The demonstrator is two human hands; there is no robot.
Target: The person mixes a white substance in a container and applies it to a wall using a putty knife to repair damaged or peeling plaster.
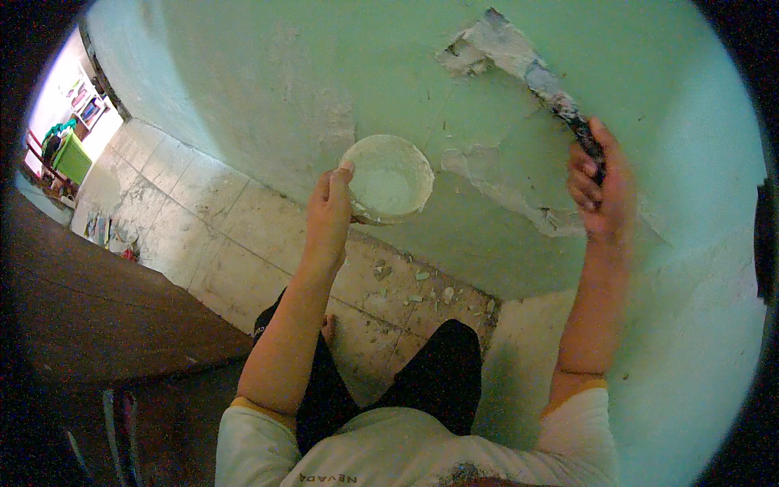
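Observation:
My left hand (330, 213) grips a round, pale bowl (388, 180) by its left rim, thumb over the edge. Whitish paste coats the inside of the bowl. In my right hand (602, 183) is a putty knife (558, 101), its dark handle wrapped by my fingers. White paste smears its blade, which lies at the green wall (389, 73) up and to the left of the hand. A rough whitish patch shows at the blade's end; whether it is paste on the blade or on the wall is hard to tell.
Peeled, flaking paint (511, 199) marks the wall below the putty knife. Chips of paint and plaster (422, 276) lie on the tiled floor (219, 243) at the wall's foot. A brown-covered piece of furniture (122, 300) stands at the left, with a green basket (73, 160) beyond it.

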